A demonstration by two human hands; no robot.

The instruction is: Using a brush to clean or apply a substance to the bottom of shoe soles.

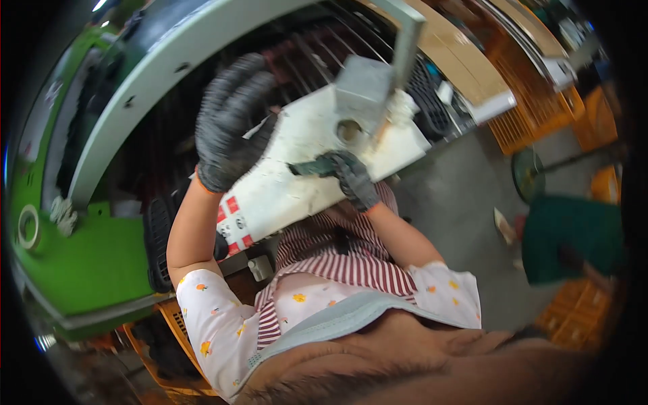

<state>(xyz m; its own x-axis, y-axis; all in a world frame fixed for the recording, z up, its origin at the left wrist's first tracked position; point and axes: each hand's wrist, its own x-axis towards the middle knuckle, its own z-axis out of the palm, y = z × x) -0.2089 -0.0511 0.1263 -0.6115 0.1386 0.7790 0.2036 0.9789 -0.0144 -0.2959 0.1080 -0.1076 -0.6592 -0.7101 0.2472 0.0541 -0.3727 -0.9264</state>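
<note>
Gloved right hand point(354, 179) clasps a dark green piece point(310, 167), its end jutting left.
Left hand point(231, 128) is raised, fingers curved, grip unclear.

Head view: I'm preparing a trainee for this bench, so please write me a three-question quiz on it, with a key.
1. Multiple choice: What is in the right hand?
A) a red ball
B) a narrow dark green piece
C) a clear bottle
2. True or false: The left hand wears a bright yellow glove.
3. Fill in the blank: The pale tape roll at the far left lies on a tabletop coloured ____.

Key:
1: B.
2: False; the glove is dark grey.
3: Green.
</note>
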